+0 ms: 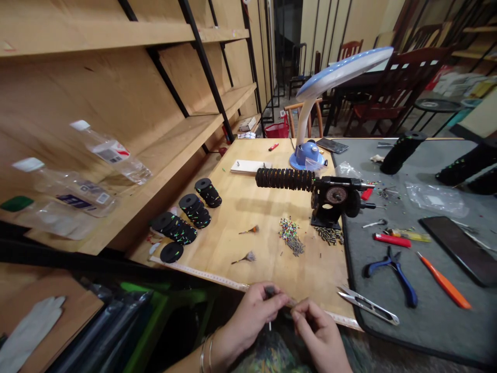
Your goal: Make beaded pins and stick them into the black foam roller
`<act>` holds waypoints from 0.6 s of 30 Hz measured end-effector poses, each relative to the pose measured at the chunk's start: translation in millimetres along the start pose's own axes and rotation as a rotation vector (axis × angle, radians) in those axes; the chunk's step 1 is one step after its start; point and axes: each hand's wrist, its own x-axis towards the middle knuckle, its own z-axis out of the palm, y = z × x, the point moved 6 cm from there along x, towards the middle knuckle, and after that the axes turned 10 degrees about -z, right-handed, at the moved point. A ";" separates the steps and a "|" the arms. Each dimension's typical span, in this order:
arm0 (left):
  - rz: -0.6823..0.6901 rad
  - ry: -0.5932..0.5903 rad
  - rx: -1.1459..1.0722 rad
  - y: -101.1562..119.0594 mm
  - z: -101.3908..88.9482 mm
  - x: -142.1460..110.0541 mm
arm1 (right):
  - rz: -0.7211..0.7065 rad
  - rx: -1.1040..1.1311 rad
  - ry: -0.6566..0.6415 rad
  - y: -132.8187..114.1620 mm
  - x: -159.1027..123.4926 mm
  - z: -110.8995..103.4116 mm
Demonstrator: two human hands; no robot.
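Note:
At the table's front edge, my left hand (pixel 264 305) is closed with thumb and fingers on a small dark thing, too small to name; a thin white stick shows below the fingers. Close beside it, my right hand (pixel 316 331) is pinched. Something thin seems to run between the two hands, but what the right fingertips hold cannot be made out. Beyond them lie a bundle of fine grey strands (pixel 248 257) and another with an orange tip (pixel 253 229). Near these are a pile of coloured beads (pixel 288 227), small grey pieces (pixel 295 246) and brass-coloured pieces (pixel 329 235).
A black winding device (pixel 334 199) carries a row of black foam spools (pixel 285 178). More spools (pixel 194 210) stand left. Thread snips (pixel 368 305), blue pliers (pixel 392 272), an orange tool (pixel 444 280) and a phone (pixel 462 248) lie on the grey mat. A blue lamp (pixel 306 155) stands behind.

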 end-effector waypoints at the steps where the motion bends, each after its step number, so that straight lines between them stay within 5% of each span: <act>1: 0.023 0.019 0.034 3.1 -1.7 1.6 | -0.017 -0.030 -0.002 -0.4 -0.2 -1.1; 8: 0.202 0.181 0.400 31.2 -18.6 -1.5 | -0.118 -0.267 -0.098 -12.5 5.4 -9.2; 14: 0.301 0.183 0.595 46.4 -5.5 -13.4 | -0.340 -0.396 0.143 -61.3 10.6 -34.6; 18: 0.390 0.156 0.678 53.5 6.0 -21.9 | -0.344 -0.240 0.037 -68.1 17.7 -19.4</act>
